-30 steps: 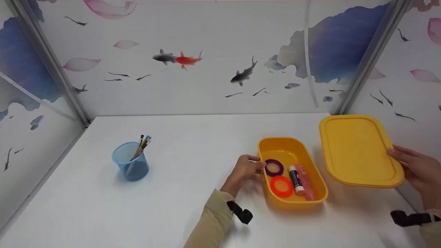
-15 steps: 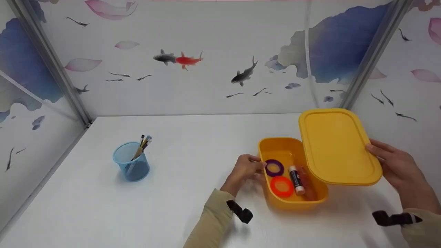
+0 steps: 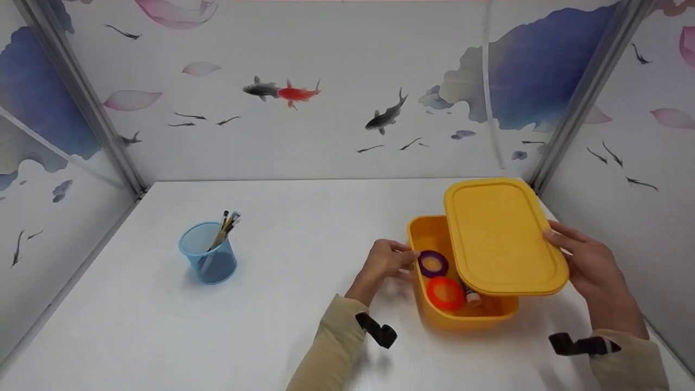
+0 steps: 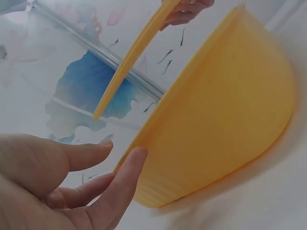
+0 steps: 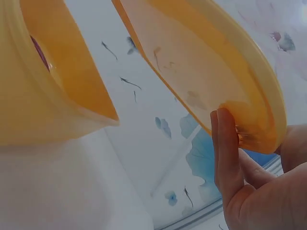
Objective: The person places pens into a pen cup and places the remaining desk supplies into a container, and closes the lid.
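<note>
A yellow plastic box (image 3: 469, 323) stands on the right half of the table. My left hand (image 3: 386, 263) holds its left rim, fingertips at the edge and the outer wall in the left wrist view. My right hand (image 3: 589, 266) grips the right edge of the yellow lid (image 3: 505, 233), its thumb and fingers on opposite faces. The lid is raised over the box's right part, apart from the rim in both wrist views. Inside the box lie a purple tape roll (image 3: 433, 264), an orange tape roll (image 3: 445, 293) and a glue stick (image 3: 473, 298), partly hidden by the lid.
A blue mesh pen cup (image 3: 209, 255) with several paintbrushes (image 3: 223, 231) stands on the left of the white table (image 3: 304, 304). Painted panels with fish and petals (image 3: 304, 141) enclose the table at the back and both sides.
My right hand has carried the lid leftward from beside the box to over its right part. The lid now covers the pink item beside the glue stick. My left hand stays at the rim.
</note>
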A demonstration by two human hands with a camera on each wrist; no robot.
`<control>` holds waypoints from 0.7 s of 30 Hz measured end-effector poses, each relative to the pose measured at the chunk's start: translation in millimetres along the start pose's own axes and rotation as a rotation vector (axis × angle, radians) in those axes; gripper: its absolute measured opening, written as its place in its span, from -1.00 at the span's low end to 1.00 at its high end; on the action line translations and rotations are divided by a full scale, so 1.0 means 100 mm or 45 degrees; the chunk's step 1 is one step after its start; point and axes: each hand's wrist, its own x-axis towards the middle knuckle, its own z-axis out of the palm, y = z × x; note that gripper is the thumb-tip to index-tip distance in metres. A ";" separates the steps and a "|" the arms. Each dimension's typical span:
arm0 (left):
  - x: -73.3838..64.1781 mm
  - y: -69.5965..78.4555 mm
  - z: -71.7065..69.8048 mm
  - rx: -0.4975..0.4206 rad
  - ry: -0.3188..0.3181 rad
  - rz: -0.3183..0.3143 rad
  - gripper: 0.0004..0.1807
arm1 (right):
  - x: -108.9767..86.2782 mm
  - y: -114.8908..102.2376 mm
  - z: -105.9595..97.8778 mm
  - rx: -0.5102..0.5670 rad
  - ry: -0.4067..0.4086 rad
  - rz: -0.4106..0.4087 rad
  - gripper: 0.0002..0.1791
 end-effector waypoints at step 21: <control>-0.11 0.15 0.17 -0.220 0.001 0.232 -0.54 | 0.13 0.16 0.46 -0.146 -0.003 0.009 -0.01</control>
